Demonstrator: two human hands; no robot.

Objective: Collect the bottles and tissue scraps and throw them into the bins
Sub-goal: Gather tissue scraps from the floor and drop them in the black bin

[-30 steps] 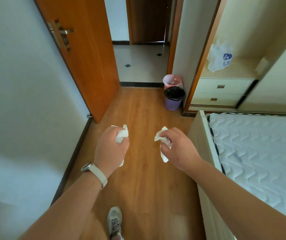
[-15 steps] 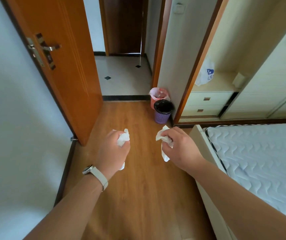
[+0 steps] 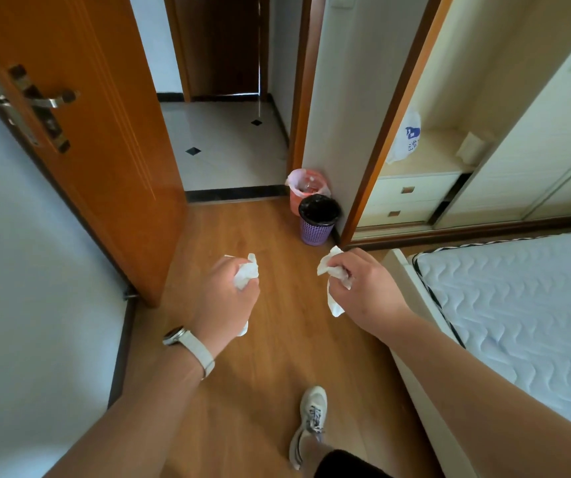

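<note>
The person's left hand (image 3: 223,296) is closed into a fist around a crumpled tissue scrap (image 3: 246,276), which pokes out above the fingers (image 3: 242,267) and shows again as a small tip below the palm. The right hand (image 3: 363,288) is likewise curled tight on a second tissue scrap (image 3: 334,288); one corner sticks up past the knuckles and a longer strip hangs down beneath them. Both hands are held out over the wooden floor (image 3: 277,357), apart from each other, with a watch (image 3: 187,341) on the left wrist.

Ahead of the fingers, and closer to the right hand's side, two bins stand touching each other against the wall corner. The nearer one is a purple basket bin (image 3: 316,231) lined with a black bag; its inside looks dark and its contents cannot be made out. Just behind it sits a pink bin (image 3: 294,198) with a pale liner, and something clear, possibly a bottle, lies inside it.

Left of the fingers the orange door (image 3: 104,132) stands open. To the right of the right hand is the bed (image 3: 518,305) with a quilted white mattress. Beyond it, a wardrobe shelf (image 3: 425,157) above two drawers holds a white plastic bag (image 3: 406,139). Below the hands, one shoe (image 3: 310,419) rests on the floor.
</note>
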